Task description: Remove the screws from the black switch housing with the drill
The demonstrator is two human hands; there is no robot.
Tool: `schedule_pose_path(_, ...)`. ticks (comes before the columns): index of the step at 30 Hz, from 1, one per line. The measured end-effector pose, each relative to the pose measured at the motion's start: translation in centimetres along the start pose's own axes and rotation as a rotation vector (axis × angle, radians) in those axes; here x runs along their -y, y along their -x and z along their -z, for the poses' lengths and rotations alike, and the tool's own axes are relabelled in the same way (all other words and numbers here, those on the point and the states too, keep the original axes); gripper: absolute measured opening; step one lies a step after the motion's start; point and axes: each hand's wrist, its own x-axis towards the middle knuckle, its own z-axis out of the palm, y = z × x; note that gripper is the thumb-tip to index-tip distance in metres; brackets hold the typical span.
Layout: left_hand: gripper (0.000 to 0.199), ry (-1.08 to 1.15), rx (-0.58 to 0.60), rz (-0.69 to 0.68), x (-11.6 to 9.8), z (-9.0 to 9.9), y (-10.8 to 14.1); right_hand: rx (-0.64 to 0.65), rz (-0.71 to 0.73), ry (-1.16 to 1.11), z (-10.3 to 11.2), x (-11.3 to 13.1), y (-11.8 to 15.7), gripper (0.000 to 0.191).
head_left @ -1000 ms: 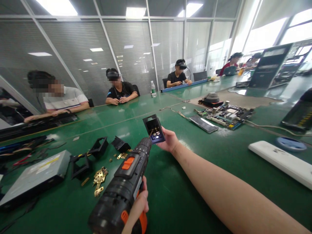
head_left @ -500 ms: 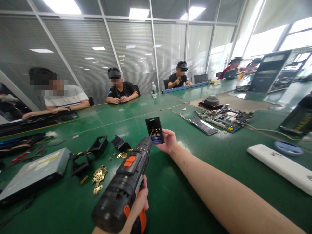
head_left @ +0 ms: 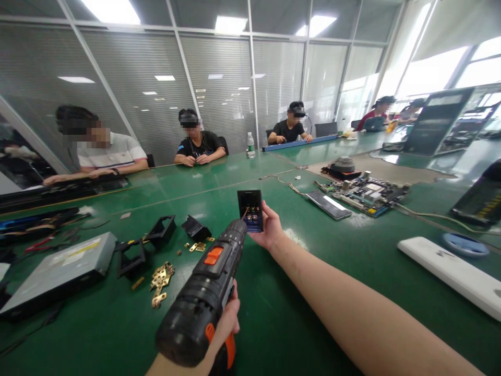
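My left hand (head_left: pixel 228 319) is wrapped round the grip of a black and orange cordless drill (head_left: pixel 209 279), which points forward and slightly right. My right hand (head_left: pixel 270 228) holds a small black open-fronted box (head_left: pixel 249 199) upright from its right side. Brass-coloured screw terminals (head_left: pixel 253 215) show inside that box. The drill's thin bit reaches into its opening; whether the tip sits on a screw is too small to tell. Left of the drill lie flat brass pieces (head_left: pixel 161 279), black frames (head_left: pixel 160 230) and a black housing (head_left: pixel 195 227).
A silver disc drive (head_left: pixel 62 271) lies at left, near dark cables. To the right are a flat dark device (head_left: pixel 327 204), a circuit board (head_left: pixel 370 192) and a long white object (head_left: pixel 446 271). People sit across the green table (head_left: pixel 289 318), near a water bottle (head_left: pixel 250 145).
The view has shifted slightly, so most things appear a little further right. Both hands keep their holds, with the bit still in the box. A person at the back has lowered a hand.
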Motion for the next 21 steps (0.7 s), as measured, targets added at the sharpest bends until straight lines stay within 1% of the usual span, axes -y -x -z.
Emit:
schedule_pose_path(8,0.017,0.001,0.001,0.068,-0.7,-0.3,0.6,-0.046,-0.013,-0.022,-0.5,-0.1,0.1,0.028)
schedule_pose_path(12,0.017,-0.004,-0.012,0.073,-1.0,-0.4,0.8,-0.038,-0.009,-0.028,-0.7,-0.3,0.2,0.023)
schedule_pose_path(17,0.018,0.007,-0.028,0.063,-0.7,-0.3,0.7,-0.037,-0.02,-0.056,-0.7,-0.5,0.1,0.02)
schedule_pose_path(21,0.02,-0.008,-0.01,0.09,-0.7,0.0,0.3,-0.022,-0.019,-0.059,-0.5,-0.5,-0.1,0.02)
